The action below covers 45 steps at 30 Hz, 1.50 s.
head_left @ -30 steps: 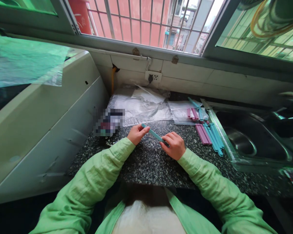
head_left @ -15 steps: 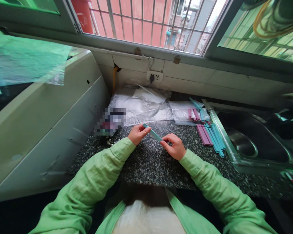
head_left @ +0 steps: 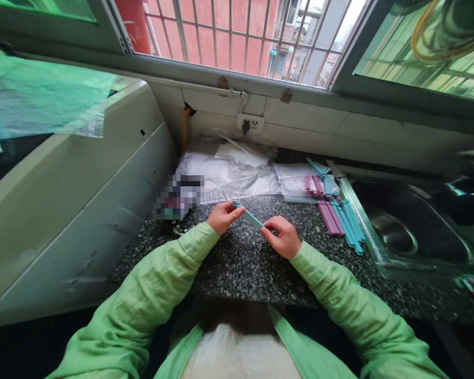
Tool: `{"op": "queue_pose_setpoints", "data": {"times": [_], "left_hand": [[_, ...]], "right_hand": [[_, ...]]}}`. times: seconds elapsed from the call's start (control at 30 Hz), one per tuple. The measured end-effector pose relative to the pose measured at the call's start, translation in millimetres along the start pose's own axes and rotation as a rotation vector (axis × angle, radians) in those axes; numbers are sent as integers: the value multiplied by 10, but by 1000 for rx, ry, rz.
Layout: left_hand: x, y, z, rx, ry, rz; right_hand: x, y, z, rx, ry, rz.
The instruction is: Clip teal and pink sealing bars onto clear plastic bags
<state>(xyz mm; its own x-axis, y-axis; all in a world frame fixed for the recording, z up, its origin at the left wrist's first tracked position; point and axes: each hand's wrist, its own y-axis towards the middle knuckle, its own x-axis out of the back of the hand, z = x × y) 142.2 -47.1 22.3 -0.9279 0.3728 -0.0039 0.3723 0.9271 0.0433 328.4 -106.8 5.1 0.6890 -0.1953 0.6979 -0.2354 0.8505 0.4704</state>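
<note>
Speckled dark worktop [head_left: 240,263] below a barred window [head_left: 237,31], sink [head_left: 414,231] alongside; left hand [head_left: 221,217] and right hand [head_left: 282,238] each pinch one end of a slim teal stick [head_left: 249,216].

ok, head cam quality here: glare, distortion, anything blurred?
Head view: strong wide-angle bending at the window frame; even daylight, no glare on the hands; teal stick sharp between left hand and right hand; one pixelated patch on the countertop.

You stood in a home kitchen: a speckled stone counter [head_left: 240,263], a steel sink [head_left: 411,231], tiled wall with socket [head_left: 250,125], and barred window [head_left: 237,37] showed it.
</note>
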Motion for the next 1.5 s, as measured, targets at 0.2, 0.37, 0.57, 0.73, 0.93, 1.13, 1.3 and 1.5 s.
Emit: {"op": "queue_pose_setpoints", "data": {"times": [0.2,0.37,0.57,0.73,0.93,1.13,1.3,1.5], "left_hand": [[-6,0,2,8,14,3],[-9,2,-1,-6,18,5],[-8,3,-11,-11,13,7],[-7,-2,-9,2,15,7],[-4,-2,-6,1,2,5],[-8,0,-10,-8,-5,-1],[3,5,4,2,12,-5],[20,26,9,0,12,-32]], "right_hand": [[1,-7,-22,14,-91,-8],[13,-7,-16,18,-131,-8],[23,-6,-10,25,-153,-11],[25,-1,-11,22,-169,-11],[27,-5,-15,22,-178,-13],[17,-7,-23,13,-190,-17],[22,0,-28,19,-183,-28],[37,4,-24,77,-226,-55]]}}
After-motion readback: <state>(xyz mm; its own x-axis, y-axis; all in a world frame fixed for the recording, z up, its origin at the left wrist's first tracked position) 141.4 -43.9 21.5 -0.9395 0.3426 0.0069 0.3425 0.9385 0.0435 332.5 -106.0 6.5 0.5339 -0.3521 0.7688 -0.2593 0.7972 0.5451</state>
